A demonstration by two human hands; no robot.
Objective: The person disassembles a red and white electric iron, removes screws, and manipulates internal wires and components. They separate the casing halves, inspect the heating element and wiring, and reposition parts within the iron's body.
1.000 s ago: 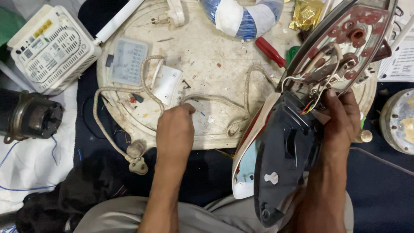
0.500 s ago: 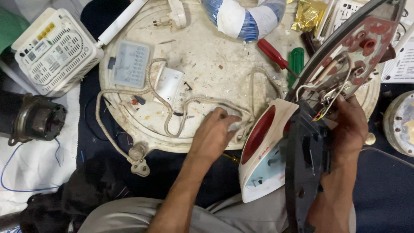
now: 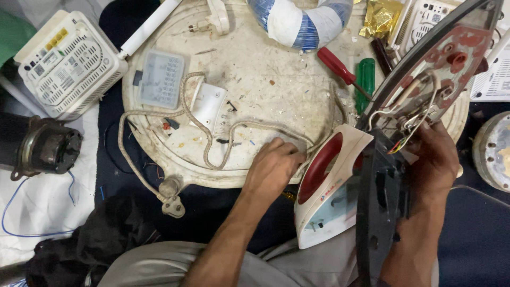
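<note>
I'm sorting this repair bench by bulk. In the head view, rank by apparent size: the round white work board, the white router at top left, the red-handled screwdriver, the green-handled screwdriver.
1. Round white work board, by far the largest.
2. White router.
3. Red-handled screwdriver and green-handled screwdriver: similar, and both partly hidden behind the opened iron, so unranked.

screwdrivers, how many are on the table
2, maybe 3: a red-handled one and a green-handled one side by side at the table's upper right; a dark handle beside them may be another. Others may be hidden.
</note>
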